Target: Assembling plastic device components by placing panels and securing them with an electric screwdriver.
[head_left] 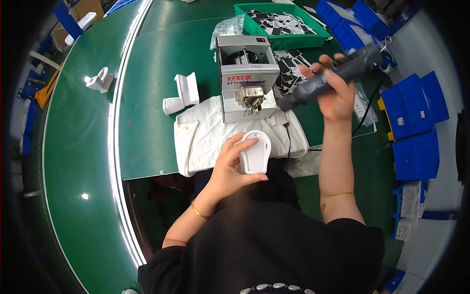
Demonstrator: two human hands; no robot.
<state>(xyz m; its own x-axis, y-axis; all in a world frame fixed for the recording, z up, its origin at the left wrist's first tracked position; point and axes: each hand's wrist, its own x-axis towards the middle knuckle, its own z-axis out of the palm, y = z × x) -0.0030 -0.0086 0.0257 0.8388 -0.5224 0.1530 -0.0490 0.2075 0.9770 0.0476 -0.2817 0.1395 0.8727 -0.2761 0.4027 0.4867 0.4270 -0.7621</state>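
The left grip (227, 166) is closed on a white part (256, 159), which stands in it just beyond the palm. One finger reaches across the upper left of the part's rim into its recess, while the thumb bears along the lower edge; the hollow face is turned up to view.

The right grip (338, 95), raised well apart to the right, is bent around a dark cylindrical tool (352, 68). Some of its fingers are half spread beyond the barrel, so the hold looks loose. The tool slants down to the left of this grip, its tip well apart from the white part.

Ahead of the left grip, a grey machine (247, 78) stands at a white cloth (210, 130) on the green surface (147, 122). Left of the machine, farther out from that grip, lies a white piece with a perforated round end (181, 95). Beyond the right grip is a green tray (298, 43) of flat pieces (281, 23); to its right are blue bins (413, 112).
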